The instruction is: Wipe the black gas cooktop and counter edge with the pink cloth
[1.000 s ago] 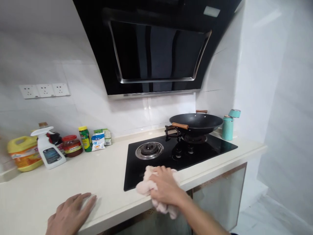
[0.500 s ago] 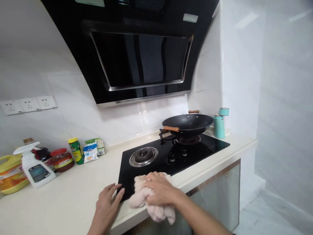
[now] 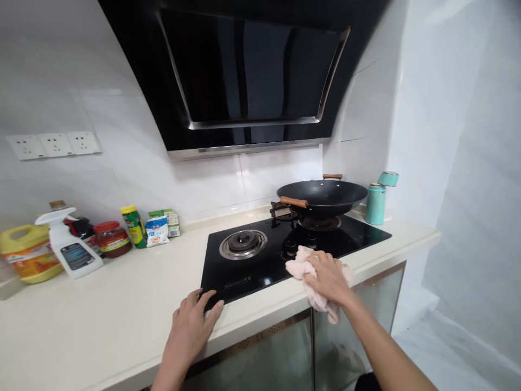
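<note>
My right hand (image 3: 329, 277) is closed on a pale pink cloth (image 3: 302, 266), pressing it against the front edge of the black gas stove (image 3: 244, 281). Part of the cloth hangs over the counter's edge. At the stove's front left corner rests my left hand (image 3: 192, 323), fingers spread and holding nothing. The left burner (image 3: 243, 244) is bare. Over the right burner sits a black wok (image 3: 323, 195) with wooden handles. Two control knobs (image 3: 290, 247) stand just behind the cloth.
A white spray bottle (image 3: 77, 251), a yellow jug (image 3: 30, 254), a red-lidded jar (image 3: 112, 240), a green shaker (image 3: 134, 227) and small packets (image 3: 157, 232) line the counter (image 3: 134, 304) on the left. A turquoise flask (image 3: 375, 205) stands right of the wok. The range hood (image 3: 252, 76) overhangs the stove.
My right hand has slid the cloth rightward along the stove's front edge. My left hand stays at the left corner. The view has tilted down slightly.
</note>
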### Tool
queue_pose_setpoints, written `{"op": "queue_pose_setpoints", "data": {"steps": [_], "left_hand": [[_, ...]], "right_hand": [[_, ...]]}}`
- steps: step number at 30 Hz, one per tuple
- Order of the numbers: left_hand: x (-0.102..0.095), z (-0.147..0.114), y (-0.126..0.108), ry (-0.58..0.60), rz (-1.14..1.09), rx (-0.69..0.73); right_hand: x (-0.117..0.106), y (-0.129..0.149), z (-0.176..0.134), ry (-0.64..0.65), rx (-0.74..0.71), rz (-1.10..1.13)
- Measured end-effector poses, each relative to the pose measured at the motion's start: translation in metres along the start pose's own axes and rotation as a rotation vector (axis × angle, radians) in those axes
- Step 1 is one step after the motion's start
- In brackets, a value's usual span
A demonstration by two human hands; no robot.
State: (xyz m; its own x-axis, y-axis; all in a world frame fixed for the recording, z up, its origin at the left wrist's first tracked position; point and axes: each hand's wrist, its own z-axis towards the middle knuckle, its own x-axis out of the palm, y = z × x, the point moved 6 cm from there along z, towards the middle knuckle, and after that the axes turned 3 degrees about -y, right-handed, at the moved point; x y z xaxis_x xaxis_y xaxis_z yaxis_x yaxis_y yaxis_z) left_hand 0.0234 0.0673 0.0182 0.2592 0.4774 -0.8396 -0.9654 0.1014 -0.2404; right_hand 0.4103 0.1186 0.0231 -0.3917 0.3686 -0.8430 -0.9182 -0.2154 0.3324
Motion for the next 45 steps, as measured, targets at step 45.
{"op": "queue_pose_setpoints", "data": {"steps": [45], "left_hand": [[-0.007,-0.006,-0.001,-0.106,-0.017,-0.04]], "right_hand": [[0.005,0.014,-0.001,0.049,-0.152,0.023]]}}
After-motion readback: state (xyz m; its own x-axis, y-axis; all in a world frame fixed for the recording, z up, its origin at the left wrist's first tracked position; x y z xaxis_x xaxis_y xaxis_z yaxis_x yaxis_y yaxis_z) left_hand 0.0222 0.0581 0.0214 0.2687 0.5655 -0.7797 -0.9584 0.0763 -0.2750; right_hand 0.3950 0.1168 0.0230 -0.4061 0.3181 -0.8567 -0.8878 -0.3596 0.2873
